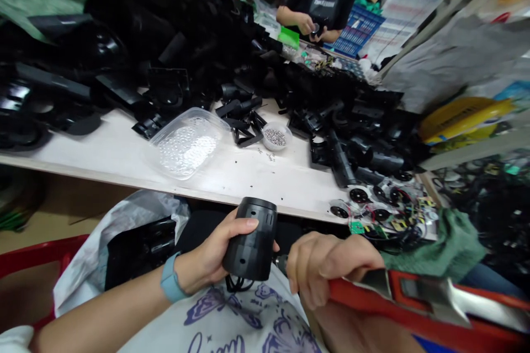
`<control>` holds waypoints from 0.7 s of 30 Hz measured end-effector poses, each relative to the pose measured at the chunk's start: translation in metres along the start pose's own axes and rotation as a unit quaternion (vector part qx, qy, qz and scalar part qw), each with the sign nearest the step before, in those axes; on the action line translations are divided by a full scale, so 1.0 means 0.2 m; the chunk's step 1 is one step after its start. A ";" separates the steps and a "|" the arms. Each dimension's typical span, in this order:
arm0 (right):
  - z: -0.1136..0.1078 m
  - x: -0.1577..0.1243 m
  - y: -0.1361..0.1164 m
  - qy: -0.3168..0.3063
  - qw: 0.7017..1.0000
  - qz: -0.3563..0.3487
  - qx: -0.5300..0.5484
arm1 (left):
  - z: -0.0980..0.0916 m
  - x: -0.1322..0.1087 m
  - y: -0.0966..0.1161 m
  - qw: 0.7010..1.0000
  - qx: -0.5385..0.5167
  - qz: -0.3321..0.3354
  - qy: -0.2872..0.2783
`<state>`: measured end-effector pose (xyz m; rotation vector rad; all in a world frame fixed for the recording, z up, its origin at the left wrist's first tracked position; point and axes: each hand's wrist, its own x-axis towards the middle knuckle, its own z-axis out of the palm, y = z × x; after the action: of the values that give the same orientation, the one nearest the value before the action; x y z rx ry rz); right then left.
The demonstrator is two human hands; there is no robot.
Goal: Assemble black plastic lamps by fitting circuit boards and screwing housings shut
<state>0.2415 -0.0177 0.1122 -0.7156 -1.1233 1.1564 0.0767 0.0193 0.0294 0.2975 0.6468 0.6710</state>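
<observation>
Can't read much here: the purple lettering on the shirt (215,336) is cut off. Left to right, a teal watch (171,278) sits on the wrist of the left hand (207,253), which is wrapped round one black cylinder housing (250,240), held in front of the worktop (265,187). Up on the worktop are one clear tub (186,143) and one bowl of screws (275,137). The right hand (331,267) is clenched on a tool (281,265), its dark tip right against the housing, with a red strip (372,300) below. Further right, about five round black discs (359,194) with wires.

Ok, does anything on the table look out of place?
Yes, a few loose metal bits lie on the white table just outside the small bowl, which holds similar bits, so they look spilled.
</observation>
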 end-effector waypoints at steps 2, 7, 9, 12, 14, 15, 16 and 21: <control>-0.01 0.00 0.00 0.018 0.999 -0.004 0.026 | 0.02 -0.01 0.01 1.000 0.007 0.028 0.004; -0.01 0.00 0.03 0.018 0.999 -0.030 0.017 | 0.04 -0.01 0.01 0.999 0.025 0.043 0.013; 0.00 0.01 0.03 0.033 0.999 -0.040 0.017 | 0.05 -0.01 0.01 0.998 0.023 0.054 0.010; -0.01 0.03 0.04 0.075 0.995 -0.058 0.043 | 0.06 0.00 0.02 0.996 0.012 0.092 0.018; -0.03 0.04 0.04 0.065 0.995 -0.058 0.055 | 0.07 0.01 0.03 0.996 0.012 0.085 0.020; -0.04 0.04 0.04 0.046 0.996 -0.052 0.058 | 0.07 0.01 0.03 0.997 0.015 0.075 0.020; -0.05 0.04 0.04 0.024 0.997 -0.044 0.060 | 0.08 0.01 0.04 0.997 0.020 0.066 0.021; -0.10 0.05 0.06 -0.004 0.997 -0.047 0.068 | 0.09 0.05 0.03 0.998 0.019 0.051 0.029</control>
<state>0.2573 -0.0027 0.0980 -0.5486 -1.0628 1.1448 0.0923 0.0290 0.0417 0.3486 0.7037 0.7687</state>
